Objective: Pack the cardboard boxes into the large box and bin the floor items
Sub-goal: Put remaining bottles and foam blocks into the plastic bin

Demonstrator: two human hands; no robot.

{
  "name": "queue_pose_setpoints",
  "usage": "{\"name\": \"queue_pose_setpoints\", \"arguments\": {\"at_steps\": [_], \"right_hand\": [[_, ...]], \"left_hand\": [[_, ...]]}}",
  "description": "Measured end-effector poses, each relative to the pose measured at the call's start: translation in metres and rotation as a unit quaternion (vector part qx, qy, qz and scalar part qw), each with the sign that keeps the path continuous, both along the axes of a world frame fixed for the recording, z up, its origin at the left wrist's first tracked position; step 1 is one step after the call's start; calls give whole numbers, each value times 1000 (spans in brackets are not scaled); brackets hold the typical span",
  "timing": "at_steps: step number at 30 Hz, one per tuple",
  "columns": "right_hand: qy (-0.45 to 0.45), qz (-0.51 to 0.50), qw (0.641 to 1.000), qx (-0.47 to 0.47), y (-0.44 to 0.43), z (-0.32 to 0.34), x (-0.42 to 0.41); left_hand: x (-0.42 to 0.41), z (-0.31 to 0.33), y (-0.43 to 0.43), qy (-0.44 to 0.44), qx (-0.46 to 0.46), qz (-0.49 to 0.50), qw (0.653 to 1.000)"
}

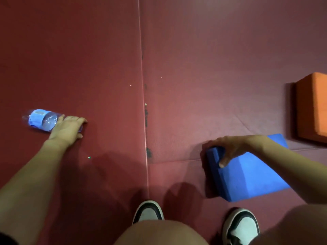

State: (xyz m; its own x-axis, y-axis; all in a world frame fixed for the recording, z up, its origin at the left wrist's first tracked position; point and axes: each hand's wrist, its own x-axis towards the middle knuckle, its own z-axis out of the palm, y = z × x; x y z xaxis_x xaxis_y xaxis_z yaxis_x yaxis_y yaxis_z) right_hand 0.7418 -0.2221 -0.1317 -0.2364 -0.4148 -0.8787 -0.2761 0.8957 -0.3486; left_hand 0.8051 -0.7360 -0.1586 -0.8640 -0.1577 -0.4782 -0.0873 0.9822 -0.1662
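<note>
A clear plastic bottle with a blue label lies on its side on the red floor mat at the left. My left hand lies over its neck end, fingers curled round it. At the right, a blue foam block is tilted off the mat, and my right hand grips its upper left corner, fingers on the far side and thumb on the near face. No cardboard box or bin is in view.
An orange foam block lies at the right edge of the red mat. A seam between mats runs down the middle. My two shoes stand at the bottom, knees bent above them.
</note>
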Motion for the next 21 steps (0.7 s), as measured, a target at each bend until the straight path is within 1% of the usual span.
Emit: {"name": "queue_pose_setpoints", "arguments": {"at_steps": [2,4,5,7,8,10,12,14,16,19,21], "right_hand": [[18,-11,1000,-10,0,1,7],[33,-25,999,-22,3,2,11],[37,-31,999,-24,5,3,13],[43,-51,997,-34,8,4,15],[46,-72,996,-38,8,5,15],[73,-120,989,-38,9,10,13],[139,-160,977,-14,13,16,6],[203,-218,954,29,24,20,0],[252,-280,924,65,42,17,-1],[290,-367,879,97,82,5,10],[307,-457,831,82,113,3,18]], "left_hand": [[2,6,0,-4,8,-11,1000],[-4,15,10,12,57,-2,998],[-9,19,22,32,89,2,996],[-25,27,54,81,135,-26,987],[-36,31,75,104,156,-48,981],[-57,43,123,137,221,-56,964],[-77,56,172,157,301,-47,939],[-89,67,221,144,357,-57,921],[-98,70,265,102,373,-83,919],[-100,68,318,10,317,-145,937],[-92,67,345,-44,288,-169,942]]}}
